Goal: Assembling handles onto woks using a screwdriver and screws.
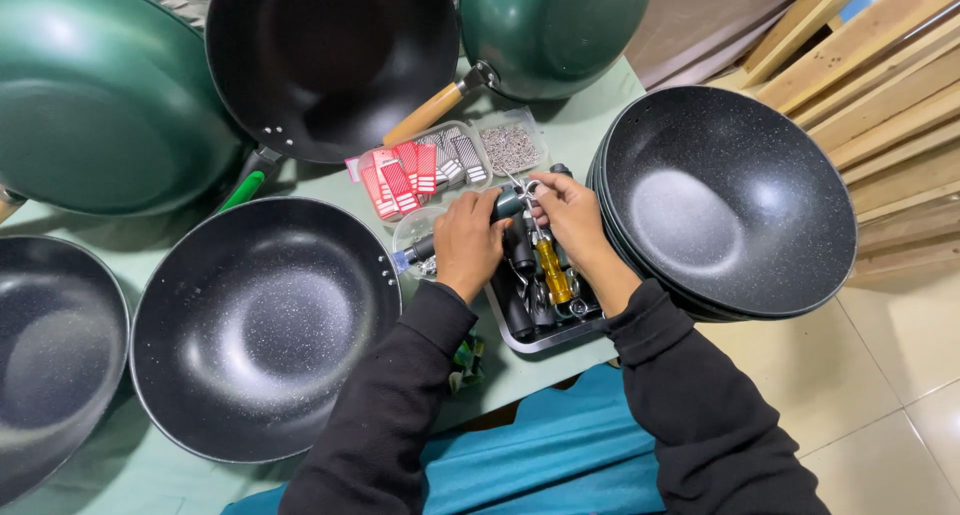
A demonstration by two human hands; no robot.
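Black pan handle, above the metal tray: left hand grips it; right hand pinches a small metal fitting at its tip. Steady alignment seems advisable.

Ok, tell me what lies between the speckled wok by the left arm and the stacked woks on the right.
In the head view: both hands, left hand and right hand, over a metal tray of handles.

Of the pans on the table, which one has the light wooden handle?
The green pan at the top, right of centre: its wooden handle slants down-left toward the small plastic trays. The black pan beside it has a green handle.
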